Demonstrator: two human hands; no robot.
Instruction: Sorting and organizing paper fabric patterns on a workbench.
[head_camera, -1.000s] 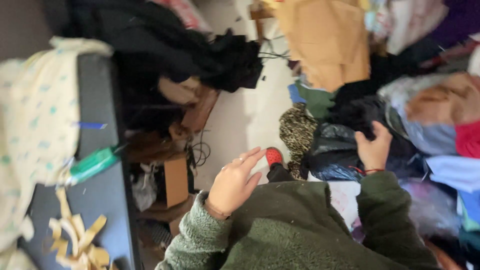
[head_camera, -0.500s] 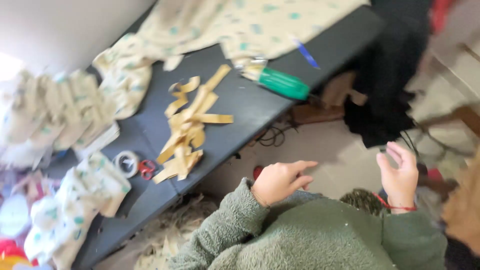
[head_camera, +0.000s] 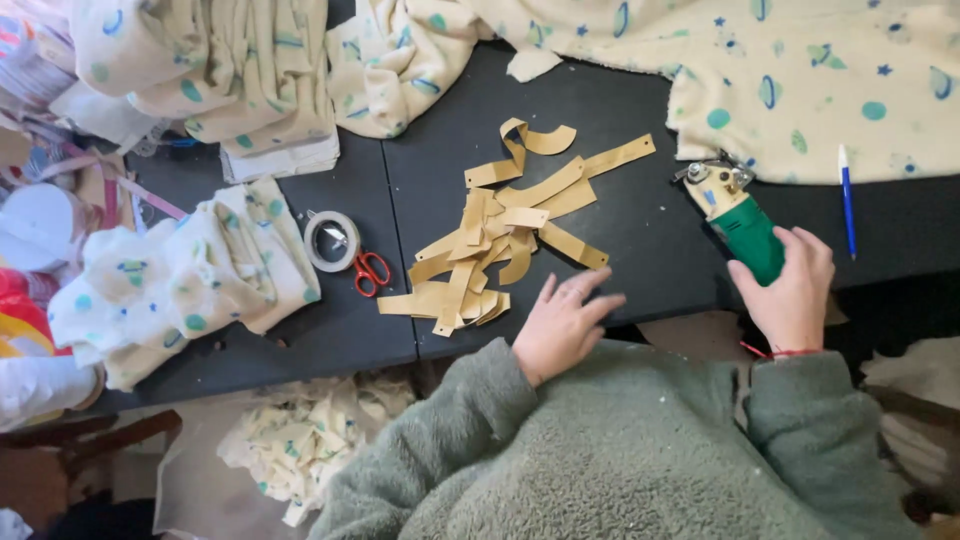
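Note:
My left hand (head_camera: 562, 325) lies flat at the near edge of the dark table (head_camera: 640, 250), fingers spread, just below a pile of tan paper strips (head_camera: 500, 235). It holds nothing. My right hand (head_camera: 795, 290) wraps around the green handle of an electric rotary fabric cutter (head_camera: 735, 212), whose metal head points away from me. Pale yellow fleece printed with stars and planets (head_camera: 800, 70) covers the table's far side, right beyond the cutter's head.
A blue pen (head_camera: 846, 195) lies on the fleece at right. A tape roll (head_camera: 331, 241) and red-handled scissors (head_camera: 371, 272) sit left of the strips. Folded fleece pieces (head_camera: 190, 275) lie at left, scraps (head_camera: 300, 440) on the floor below.
The view swung from heaps of clothes round to the table. Both hands came up to the table; my right hand has closed on the green cutter, my left settled by the strips.

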